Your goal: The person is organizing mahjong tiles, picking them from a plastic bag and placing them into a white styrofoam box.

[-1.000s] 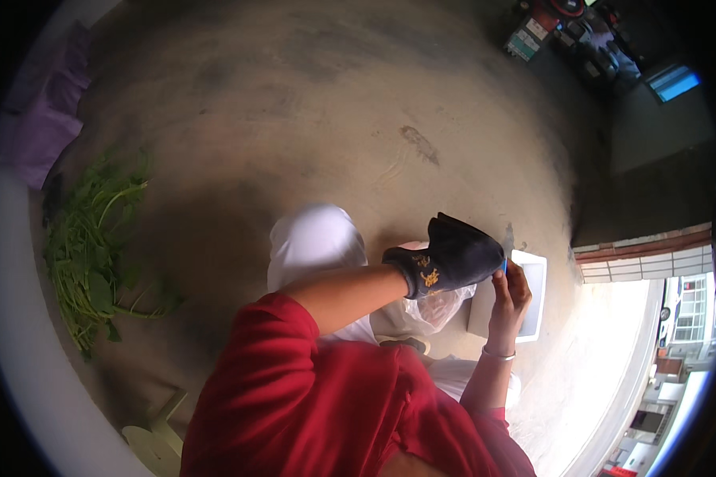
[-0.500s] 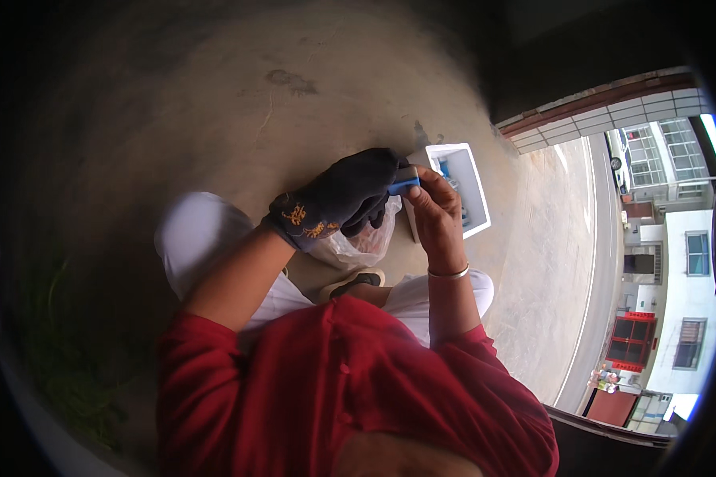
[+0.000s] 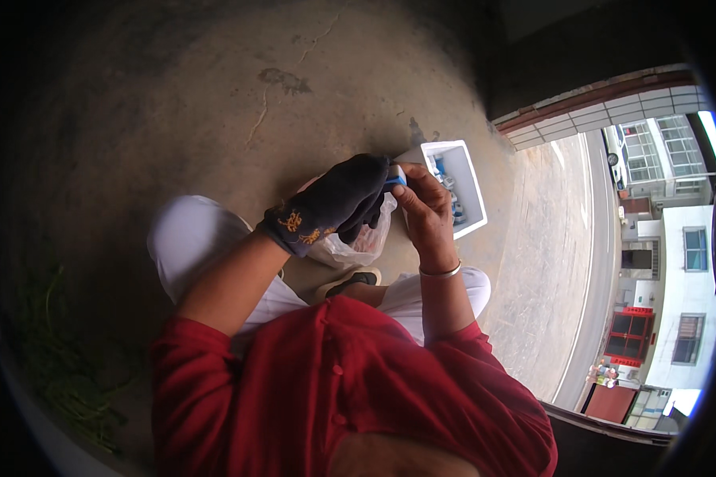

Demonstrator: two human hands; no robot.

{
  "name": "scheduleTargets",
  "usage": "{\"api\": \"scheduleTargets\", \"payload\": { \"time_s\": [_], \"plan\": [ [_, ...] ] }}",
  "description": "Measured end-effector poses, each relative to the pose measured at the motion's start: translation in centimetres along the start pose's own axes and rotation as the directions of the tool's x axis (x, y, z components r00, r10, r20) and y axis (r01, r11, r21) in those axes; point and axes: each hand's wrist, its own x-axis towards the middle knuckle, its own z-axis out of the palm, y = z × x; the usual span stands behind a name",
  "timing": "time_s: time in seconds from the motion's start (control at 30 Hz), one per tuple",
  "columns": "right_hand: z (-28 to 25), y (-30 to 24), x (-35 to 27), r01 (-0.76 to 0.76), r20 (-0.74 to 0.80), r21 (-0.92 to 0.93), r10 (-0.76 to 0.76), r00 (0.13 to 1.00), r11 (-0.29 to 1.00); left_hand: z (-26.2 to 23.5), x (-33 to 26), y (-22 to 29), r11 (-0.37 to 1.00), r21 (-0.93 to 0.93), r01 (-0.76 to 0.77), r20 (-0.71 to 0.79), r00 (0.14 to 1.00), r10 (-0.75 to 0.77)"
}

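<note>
Blue item now raised, pinched between gloved left hand and bare right hand; bag beneath, white box right.

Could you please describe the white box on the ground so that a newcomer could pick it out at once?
Start from the bare concrete floor ahead of the seated person. Just beyond the bare right hand lies the white box, an open rectangular tub holding small bluish items. Unlike the soft clear plastic bag beside it, it is rigid and straight-edged.

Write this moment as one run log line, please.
left hand: gloved, on small blue item | right hand: bare, pinching it | below: plastic bag | beside: white box
</note>
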Motion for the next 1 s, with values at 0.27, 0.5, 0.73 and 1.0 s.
{"api": "scheduleTargets", "payload": {
  "time_s": [0.27,0.5,0.73,1.0],
  "plan": [
    [0.1,0.4,0.0,0.026,0.008,0.105,-0.027,1.0,0.994,1.3,-2.4,6.6,0.844,-0.428,0.323,0.045,0.94,-0.337],
    [0.5,-0.4,-0.4,0.176,0.172,-0.629,-0.086,0.981,0.757,0.7,-1.6,3.4,0.986,-0.134,0.103,-0.032,0.994,-0.108],
    [0.5,-0.5,-0.4,-0.025,0.011,-0.136,0.027,1.0,0.99,0.0,-0.9,1.6,0.987,-0.13,0.099,0.032,0.995,-0.095],
    [0.3,0.4,-0.4,-0.106,0.023,0.384,0.105,0.994,0.917,0.8,-0.7,2.2,0.95,-0.308,0.056,0.029,0.998,-0.049]
  ]
}}
